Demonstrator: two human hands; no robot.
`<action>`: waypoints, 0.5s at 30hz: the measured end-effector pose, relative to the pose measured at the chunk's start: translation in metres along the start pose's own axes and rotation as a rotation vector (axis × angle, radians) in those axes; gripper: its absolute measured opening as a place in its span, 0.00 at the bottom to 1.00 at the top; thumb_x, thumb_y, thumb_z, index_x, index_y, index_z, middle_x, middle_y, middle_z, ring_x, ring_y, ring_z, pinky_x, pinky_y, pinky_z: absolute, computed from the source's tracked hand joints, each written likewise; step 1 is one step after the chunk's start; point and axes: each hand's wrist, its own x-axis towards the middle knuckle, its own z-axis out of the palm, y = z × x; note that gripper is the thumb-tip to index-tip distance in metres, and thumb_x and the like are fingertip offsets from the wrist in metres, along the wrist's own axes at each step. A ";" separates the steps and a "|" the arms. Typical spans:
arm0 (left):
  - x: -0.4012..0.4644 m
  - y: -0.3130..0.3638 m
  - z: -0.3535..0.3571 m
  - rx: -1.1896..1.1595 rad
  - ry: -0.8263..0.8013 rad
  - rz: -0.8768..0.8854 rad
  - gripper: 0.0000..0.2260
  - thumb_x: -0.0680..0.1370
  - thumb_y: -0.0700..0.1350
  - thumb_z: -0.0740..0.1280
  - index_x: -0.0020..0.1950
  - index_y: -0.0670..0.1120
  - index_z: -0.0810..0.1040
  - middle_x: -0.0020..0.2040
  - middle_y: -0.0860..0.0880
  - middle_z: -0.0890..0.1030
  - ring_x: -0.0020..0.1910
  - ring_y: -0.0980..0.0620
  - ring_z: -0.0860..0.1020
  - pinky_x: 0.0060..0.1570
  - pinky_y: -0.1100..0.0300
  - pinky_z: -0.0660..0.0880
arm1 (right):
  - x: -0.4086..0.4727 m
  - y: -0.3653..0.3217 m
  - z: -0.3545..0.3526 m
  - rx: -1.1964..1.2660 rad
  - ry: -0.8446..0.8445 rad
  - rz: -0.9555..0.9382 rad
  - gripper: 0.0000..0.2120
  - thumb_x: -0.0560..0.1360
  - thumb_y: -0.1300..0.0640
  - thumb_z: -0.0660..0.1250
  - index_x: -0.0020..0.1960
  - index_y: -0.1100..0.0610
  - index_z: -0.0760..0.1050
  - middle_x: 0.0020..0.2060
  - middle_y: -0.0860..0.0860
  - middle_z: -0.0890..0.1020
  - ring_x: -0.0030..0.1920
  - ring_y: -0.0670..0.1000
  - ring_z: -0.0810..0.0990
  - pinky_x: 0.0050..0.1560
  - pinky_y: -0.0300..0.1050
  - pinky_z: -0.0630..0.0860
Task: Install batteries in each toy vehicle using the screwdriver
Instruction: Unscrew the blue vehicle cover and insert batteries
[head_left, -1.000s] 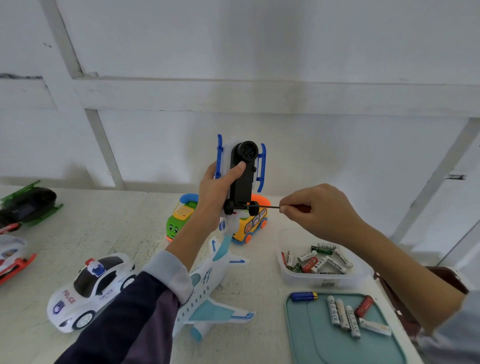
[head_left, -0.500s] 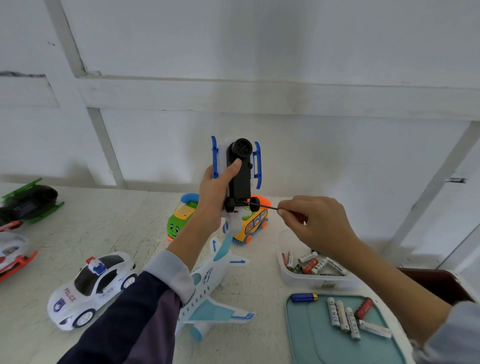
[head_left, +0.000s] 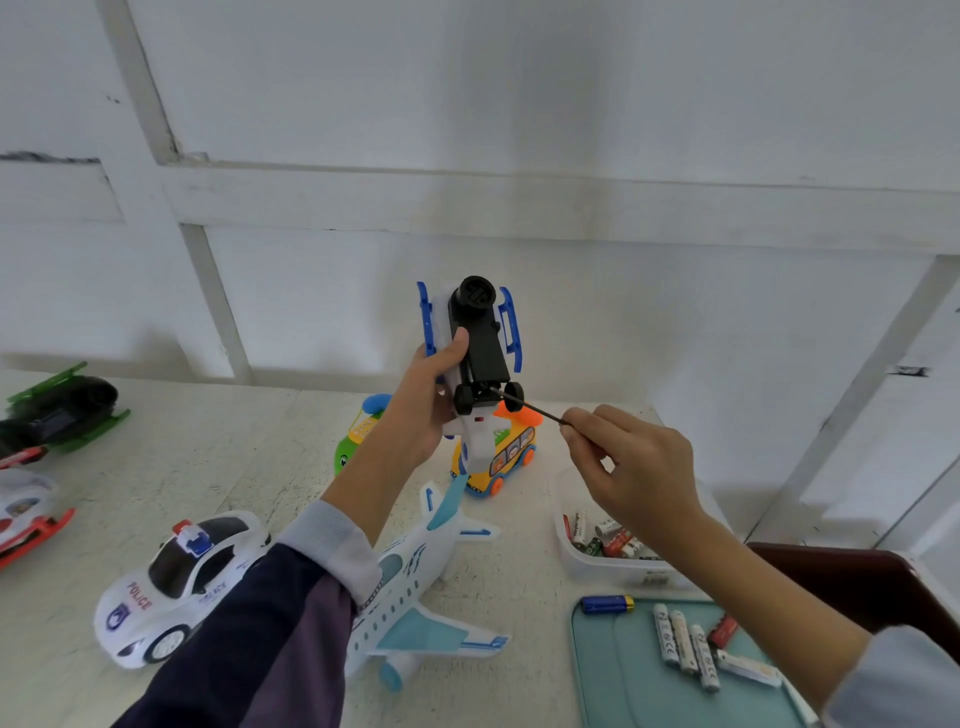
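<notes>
Along the desk's left edge sit a green toy helicopter and a red-and-white one; nearer you stand a police car and a white toy plane. Your left hand holds the blue-and-white toy helicopter raised above the desk's middle, belly toward you, fingers wrapped round its body in a firm grip. Your right hand pinches the screwdriver, whose tip meets the black underside between the small wheels. Compared with a second ago, that hand has dropped and the shaft now slants up into the toy instead of lying level, so you look to be working the compartment screw; the cover seems unopened. Toward the right edge, a clear tub holds batteries, and more lie on the teal tray.
</notes>
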 end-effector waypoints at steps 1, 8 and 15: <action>-0.001 0.000 -0.001 -0.003 -0.008 0.003 0.24 0.75 0.48 0.68 0.68 0.41 0.71 0.45 0.47 0.83 0.43 0.49 0.83 0.35 0.56 0.80 | 0.000 0.000 -0.001 0.002 0.009 -0.002 0.13 0.76 0.54 0.61 0.44 0.57 0.83 0.28 0.47 0.79 0.23 0.46 0.71 0.21 0.36 0.67; -0.001 -0.003 0.001 0.011 -0.020 0.011 0.31 0.68 0.51 0.69 0.69 0.41 0.71 0.54 0.42 0.81 0.48 0.46 0.81 0.34 0.58 0.80 | 0.002 -0.001 -0.005 0.003 0.048 -0.010 0.13 0.76 0.54 0.61 0.43 0.57 0.83 0.29 0.46 0.79 0.24 0.44 0.71 0.24 0.32 0.64; 0.004 -0.006 0.001 0.043 -0.010 0.010 0.35 0.64 0.55 0.69 0.69 0.42 0.71 0.53 0.43 0.81 0.49 0.45 0.81 0.36 0.55 0.80 | 0.007 0.002 -0.012 0.006 0.025 -0.035 0.13 0.75 0.53 0.61 0.42 0.57 0.83 0.28 0.45 0.79 0.27 0.39 0.64 0.28 0.28 0.60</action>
